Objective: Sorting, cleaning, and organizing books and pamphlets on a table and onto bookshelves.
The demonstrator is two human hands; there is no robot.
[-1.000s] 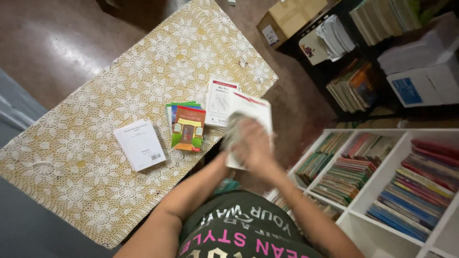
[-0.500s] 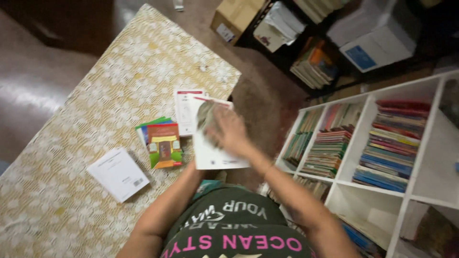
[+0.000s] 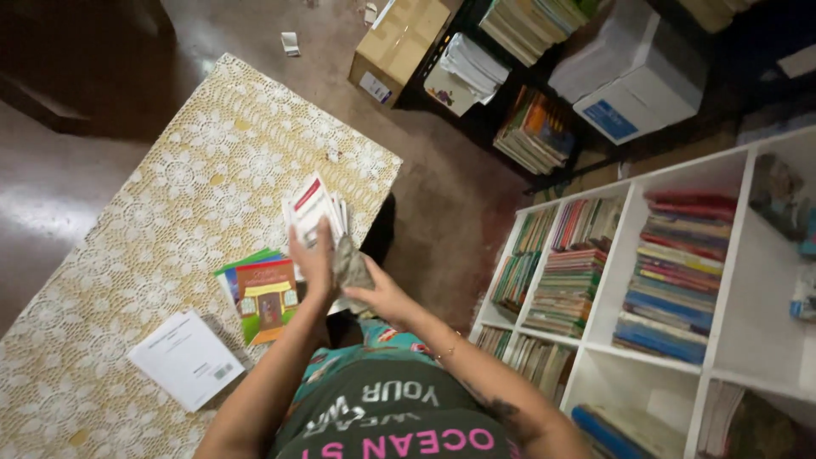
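Left hand (image 3: pixel 313 259) gripping a thin stack of white booklets (image 3: pixel 314 208) above the lace-covered table (image 3: pixel 170 178), right hand (image 3: pixel 381 293) clutching a crumpled grey cloth (image 3: pixel 350 263) against it. Wiping looks midway. Already down on that table: colourful picture books (image 3: pixel 262 293), one white booklet (image 3: pixel 187 357).

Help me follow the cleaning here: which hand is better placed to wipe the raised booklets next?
Right, probably. The right hand grips the grey cloth just beside the booklets, while the left hand is occupied holding them up above the lace-covered table.
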